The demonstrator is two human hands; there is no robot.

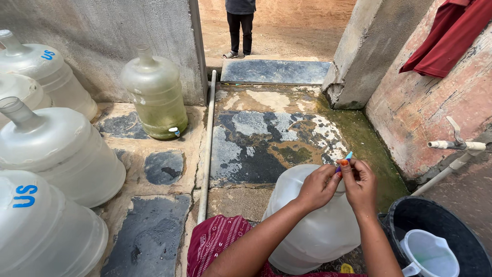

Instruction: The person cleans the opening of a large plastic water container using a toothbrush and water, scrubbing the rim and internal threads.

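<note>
Both hands meet over the top of a large translucent water jug [318, 231] standing on the wet stone floor [266, 138]. The left hand [319, 187] and right hand [360, 184] pinch a small blue and purple plastic piece [344, 161] between their fingertips, fingers closed narrowly around it. A black bucket [451, 225] holding a white pitcher [429, 254] stands just right of the jug, below a white tap pipe [456, 145]. Four more jugs [56, 149] line the left wall, and a white pipe [207, 149] runs along the floor between. Another person's legs [240, 31] stand well beyond.
</note>
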